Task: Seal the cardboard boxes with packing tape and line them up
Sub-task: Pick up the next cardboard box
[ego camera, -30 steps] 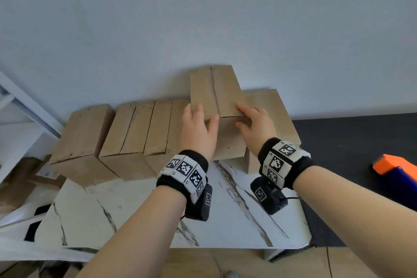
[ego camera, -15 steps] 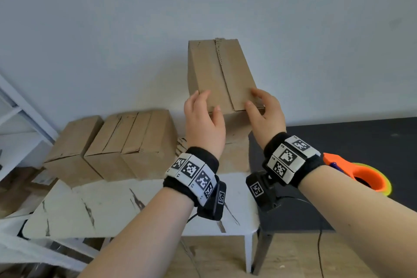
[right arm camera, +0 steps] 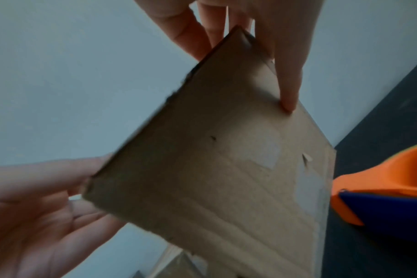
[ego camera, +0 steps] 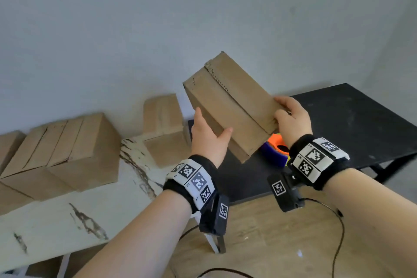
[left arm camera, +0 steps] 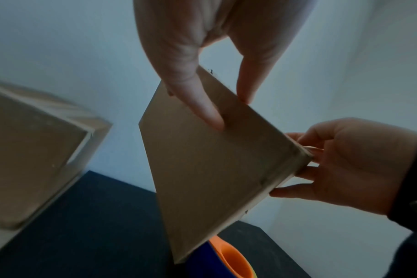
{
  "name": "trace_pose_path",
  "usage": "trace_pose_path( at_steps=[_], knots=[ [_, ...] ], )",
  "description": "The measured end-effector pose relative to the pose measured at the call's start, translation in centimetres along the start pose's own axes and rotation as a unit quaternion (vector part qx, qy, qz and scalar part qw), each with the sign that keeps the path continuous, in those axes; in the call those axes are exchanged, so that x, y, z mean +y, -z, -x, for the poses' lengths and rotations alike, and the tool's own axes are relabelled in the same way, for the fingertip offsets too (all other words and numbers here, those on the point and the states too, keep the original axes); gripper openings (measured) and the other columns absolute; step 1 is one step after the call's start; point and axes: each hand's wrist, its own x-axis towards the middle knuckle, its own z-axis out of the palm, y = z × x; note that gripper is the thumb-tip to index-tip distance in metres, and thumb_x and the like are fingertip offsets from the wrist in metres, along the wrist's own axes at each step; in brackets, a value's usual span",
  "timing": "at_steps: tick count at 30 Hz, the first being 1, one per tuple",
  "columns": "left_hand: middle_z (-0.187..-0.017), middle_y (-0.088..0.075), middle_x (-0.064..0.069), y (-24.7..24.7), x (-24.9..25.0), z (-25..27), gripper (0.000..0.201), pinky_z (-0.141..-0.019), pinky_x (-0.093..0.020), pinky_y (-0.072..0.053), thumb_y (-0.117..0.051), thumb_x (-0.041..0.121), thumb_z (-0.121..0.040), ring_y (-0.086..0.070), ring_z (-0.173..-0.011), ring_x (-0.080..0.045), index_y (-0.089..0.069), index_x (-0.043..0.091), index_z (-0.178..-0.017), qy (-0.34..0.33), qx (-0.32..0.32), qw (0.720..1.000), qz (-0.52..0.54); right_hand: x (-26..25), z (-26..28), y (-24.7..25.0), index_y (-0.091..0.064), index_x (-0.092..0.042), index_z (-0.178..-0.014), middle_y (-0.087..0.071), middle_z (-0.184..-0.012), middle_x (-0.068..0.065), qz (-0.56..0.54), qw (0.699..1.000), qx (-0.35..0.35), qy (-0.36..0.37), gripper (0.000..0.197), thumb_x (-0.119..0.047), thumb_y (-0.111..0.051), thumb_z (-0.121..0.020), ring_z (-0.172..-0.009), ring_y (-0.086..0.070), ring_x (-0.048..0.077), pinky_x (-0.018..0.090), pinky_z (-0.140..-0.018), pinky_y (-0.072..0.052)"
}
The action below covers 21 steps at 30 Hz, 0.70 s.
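Box (ego camera: 228, 106) held tilted in mid-air, left hand (ego camera: 208, 135) gripping at 7 o'clock, right hand (ego camera: 291, 119) at 3; advise lowering level onto black table (ego camera: 352, 124), clear of tape dispenser (ego camera: 274, 150).

I'm looking into a plain room used as a packing corner. Cardboard boxes (ego camera: 83, 142) line a marble-patterned table (ego camera: 74, 212); a black table (ego camera: 352, 124) stands beside it.

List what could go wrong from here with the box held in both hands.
1. The cardboard box is tilted in mid-air, held only by the left hand and right hand at its edges; it might slip.
2. Its top seam looks untaped, so flaps may open.
3. The tape dispenser lies right below; setting down there could knock it.
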Motion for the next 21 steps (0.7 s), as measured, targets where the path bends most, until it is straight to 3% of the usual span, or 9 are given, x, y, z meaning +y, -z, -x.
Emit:
trace_pose_path(
  at_steps=[3,6,8,10,13,15,17,19,21],
  knots=[
    [-0.135,-0.04,0.0,-1.2,-0.3,0.0,0.114,-0.091,-0.045,-0.052,-0.08,0.024,-0.069,-0.049,-0.119,-0.022,0.001,0.029,-0.149,0.065,-0.077,0.994,0.036,1.6,-0.4,1.7,-0.059,-0.022,-0.117,-0.057,-0.104,-0.005,0.066,0.998,-0.01,0.002,0.028,-0.018,-0.056,-0.089,-0.096,-0.055,0.015,0.034,-0.089,-0.048],
    [-0.114,-0.049,-0.003,-1.5,-1.6,-0.1,0.099,-0.079,-0.04,-0.058,-0.073,0.005,-0.078,-0.064,-0.095,-0.02,-0.005,0.018,-0.148,0.132,-0.134,0.979,0.083,3.4,-0.9,2.2,-0.059,-0.023,-0.116,-0.055,-0.105,-0.007,0.132,0.989,-0.061,-0.018,0.026,-0.022,-0.059,-0.089,-0.097,-0.054,0.014,0.037,-0.09,-0.049],
    [-0.112,-0.055,-0.012,-1.3,-2.4,-0.5,0.079,-0.071,-0.035,-0.059,-0.07,0.002,-0.081,-0.068,-0.084,-0.021,-0.02,0.014,-0.14,0.179,-0.15,0.966,0.109,4.1,-1.0,2.0,-0.059,-0.023,-0.114,-0.056,-0.106,-0.006,0.154,0.985,-0.08,-0.025,0.025,-0.021,-0.06,-0.089,-0.097,-0.054,0.015,0.037,-0.087,-0.05],
    [-0.119,-0.055,-0.018,-0.8,-3.2,-1.0,0.065,-0.066,-0.032,-0.057,-0.068,0.002,-0.082,-0.068,-0.082,-0.023,-0.028,0.012,-0.132,0.214,-0.155,0.958,0.111,4.2,-1.4,1.3,-0.059,-0.022,-0.114,-0.056,-0.106,-0.006,0.191,0.977,-0.098,-0.009,0.025,-0.019,-0.059,-0.089,-0.096,-0.052,0.013,0.03,-0.083,-0.046],
    [-0.119,-0.057,-0.021,0.2,-4.3,-1.7,0.06,-0.063,-0.032,-0.058,-0.07,0.006,-0.082,-0.07,-0.079,-0.025,-0.032,0.008,-0.127,0.23,-0.125,0.961,0.094,3.5,-1.9,0.5,-0.058,-0.024,-0.114,-0.054,-0.106,-0.007,0.241,0.961,-0.131,0.013,0.024,-0.019,-0.058,-0.09,-0.097,-0.052,0.012,0.029,-0.082,-0.046],
    [-0.128,-0.051,-0.02,1.2,-4.9,-2.2,0.076,-0.078,-0.038,-0.057,-0.079,0.018,-0.074,-0.067,-0.093,-0.028,-0.027,0.013,-0.129,0.201,-0.072,0.977,0.009,3.2,-2.1,0.0,-0.057,-0.025,-0.113,-0.054,-0.105,-0.007,0.267,0.951,-0.154,0.016,0.023,-0.018,-0.056,-0.091,-0.095,-0.054,0.013,0.028,-0.078,-0.046],
    [-0.145,-0.029,-0.018,2.3,-5.3,-2.6,0.114,-0.104,-0.042,-0.04,-0.085,0.034,-0.065,-0.046,-0.125,-0.032,-0.007,0.014,-0.146,0.157,-0.044,0.976,-0.145,3.3,-2.0,-0.4,-0.057,-0.027,-0.11,-0.056,-0.103,-0.007,0.296,0.94,-0.17,0.009,0.021,-0.018,-0.055,-0.091,-0.093,-0.056,0.013,0.028,-0.076,-0.045],
    [-0.154,-0.01,-0.014,2.9,-5.6,-2.9,0.132,-0.113,-0.043,-0.023,-0.085,0.045,-0.059,-0.022,-0.14,-0.031,0.007,0.016,-0.149,0.106,-0.038,0.966,-0.232,3.5,-1.9,-0.6,-0.057,-0.028,-0.107,-0.06,-0.105,-0.006,0.31,0.935,-0.17,-0.005,0.018,-0.019,-0.054,-0.092,-0.093,-0.057,0.013,0.029,-0.079,-0.047],
    [-0.157,-0.005,-0.01,3.1,-6.0,-3.6,0.136,-0.117,-0.042,-0.016,-0.085,0.05,-0.056,-0.012,-0.144,-0.028,0.007,0.016,-0.15,0.076,-0.073,0.96,-0.26,3.8,-1.7,-0.8,-0.058,-0.024,-0.108,-0.063,-0.108,-0.003,0.324,0.931,-0.166,-0.02,0.018,-0.017,-0.053,-0.093,-0.093,-0.057,0.014,0.028,-0.079,-0.046]
  ],
)
